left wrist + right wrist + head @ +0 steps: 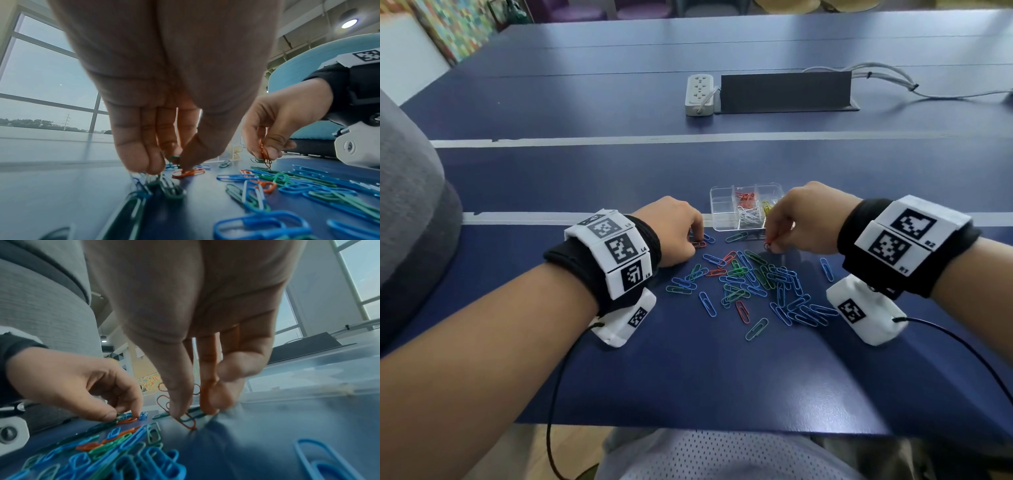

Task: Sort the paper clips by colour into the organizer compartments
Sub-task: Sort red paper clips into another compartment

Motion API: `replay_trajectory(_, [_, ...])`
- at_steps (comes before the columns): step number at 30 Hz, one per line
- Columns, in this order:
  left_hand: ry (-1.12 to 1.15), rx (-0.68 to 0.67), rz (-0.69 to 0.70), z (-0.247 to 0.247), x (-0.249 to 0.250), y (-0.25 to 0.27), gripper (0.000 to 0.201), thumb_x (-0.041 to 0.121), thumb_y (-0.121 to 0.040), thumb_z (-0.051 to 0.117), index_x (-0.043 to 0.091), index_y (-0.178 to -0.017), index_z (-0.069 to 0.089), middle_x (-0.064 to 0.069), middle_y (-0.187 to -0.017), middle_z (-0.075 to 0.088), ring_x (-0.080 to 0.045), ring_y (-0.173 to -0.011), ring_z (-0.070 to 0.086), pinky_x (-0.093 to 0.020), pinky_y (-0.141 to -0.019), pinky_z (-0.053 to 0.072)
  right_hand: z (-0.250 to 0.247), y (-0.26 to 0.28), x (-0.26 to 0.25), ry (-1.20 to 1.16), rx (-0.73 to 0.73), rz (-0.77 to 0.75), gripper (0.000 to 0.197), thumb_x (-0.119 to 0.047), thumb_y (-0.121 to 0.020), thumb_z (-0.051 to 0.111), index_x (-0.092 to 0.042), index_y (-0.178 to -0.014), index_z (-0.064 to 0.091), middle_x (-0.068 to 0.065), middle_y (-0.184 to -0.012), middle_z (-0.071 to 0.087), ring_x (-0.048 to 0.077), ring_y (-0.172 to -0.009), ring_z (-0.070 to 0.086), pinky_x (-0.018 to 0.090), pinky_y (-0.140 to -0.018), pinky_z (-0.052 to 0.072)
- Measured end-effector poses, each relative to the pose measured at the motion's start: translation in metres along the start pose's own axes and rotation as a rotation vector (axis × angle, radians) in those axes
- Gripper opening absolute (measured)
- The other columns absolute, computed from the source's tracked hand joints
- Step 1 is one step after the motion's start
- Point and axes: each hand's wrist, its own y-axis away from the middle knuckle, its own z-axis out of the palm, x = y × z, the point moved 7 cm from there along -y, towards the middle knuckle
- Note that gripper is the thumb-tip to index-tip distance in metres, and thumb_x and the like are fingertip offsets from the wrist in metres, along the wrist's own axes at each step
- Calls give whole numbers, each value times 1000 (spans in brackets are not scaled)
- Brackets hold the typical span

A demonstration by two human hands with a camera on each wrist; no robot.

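On the blue table [688, 377], near the clear organizer [717, 219], the left hand [674, 233] pinches a flat red clip [698, 244] while the right hand [808, 219] grips several red clips [768, 245], which may slip from its crowded pinch.

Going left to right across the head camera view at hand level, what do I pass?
Left wrist band → left hand → red paper clip it pinches → clear organizer → right hand pinching red clips → right wrist band.
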Motion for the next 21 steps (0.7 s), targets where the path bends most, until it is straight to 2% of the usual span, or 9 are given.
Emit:
replay_trajectory(4, [-7, -15, -11, 1, -1, 1, 24, 12, -81, 55, 18, -100, 68, 4, -80, 51, -16, -82, 49, -25, -78, 44, 0, 2, 1, -41, -6, 21, 3, -28, -77, 69, -28, -75, 69, -11, -66, 63, 15, -67, 58, 27, -77, 52])
replay_trajectory(7, [-8, -28, -15, 1, -2, 2, 26, 9, -80, 54, 18, -100, 69, 5, -83, 54, -15, -82, 51, -26, -80, 48, -1, 3, 3, -67, -15, 53, 6, -25, -79, 65, -22, -76, 69, -10, -56, 60, 15, -53, 59, 29, -70, 56])
replay_trajectory(8, [-5, -32, -19, 1, -3, 2, 28, 8, -80, 53, 19, -101, 70, 5, -85, 55, -15, -82, 51, -27, -81, 48, -1, 3, 3, -66, -20, 56, 6, -25, -79, 65, -22, -76, 69, -10, -56, 60, 17, -54, 60, 29, -69, 57])
replay_trajectory(10, [3, -37, -27, 1, -3, 3, 29, 10, -81, 52, 19, -101, 70, 4, -88, 58, -15, -82, 52, -27, -81, 49, -2, 3, 1, -45, -5, 44, 5, -26, -79, 66, -22, -78, 69, -9, -65, 63, 20, -68, 61, 29, -75, 54])
replay_trajectory(13, [-9, -24, -26, 1, -1, 3, 19, 22, -84, 56, 19, -96, 71, 1, -94, 67, -19, -88, 59, -26, -80, 48, -7, 3, -7, -11, 89, -2, 9, -23, -79, 65, -17, -79, 72, 0, -83, 72, 23, -83, 62, 28, -79, 51])
replay_trajectory(15, [-36, -19, -22, 1, 0, 2, 15, 30, -84, 62, 20, -91, 71, -1, -95, 70, -22, -92, 63, -28, -81, 51, -9, 3, -20, 10, 126, -59, 11, -21, -78, 63, -15, -79, 72, 2, -84, 73, 24, -83, 63, 31, -81, 52])
replay_trajectory(18, [-67, -32, -29, 2, 3, -1, 11, 31, -83, 64, 21, -85, 71, -2, -92, 68, -25, -93, 63, -35, -83, 53, -2, 1, -43, 73, 85, -169, 12, -23, -78, 61, -19, -82, 72, 0, -87, 72, 21, -80, 59, 32, -83, 53])
replay_trajectory(21, [-76, -38, -29, 2, 4, 0, 7, 25, -83, 60, 24, -77, 63, 1, -82, 60, -23, -90, 61, -31, -79, 52, 4, -5, -57, 129, 34, -216, 14, -24, -82, 60, -24, -88, 73, -2, -90, 72, 18, -77, 53, 33, -84, 53])
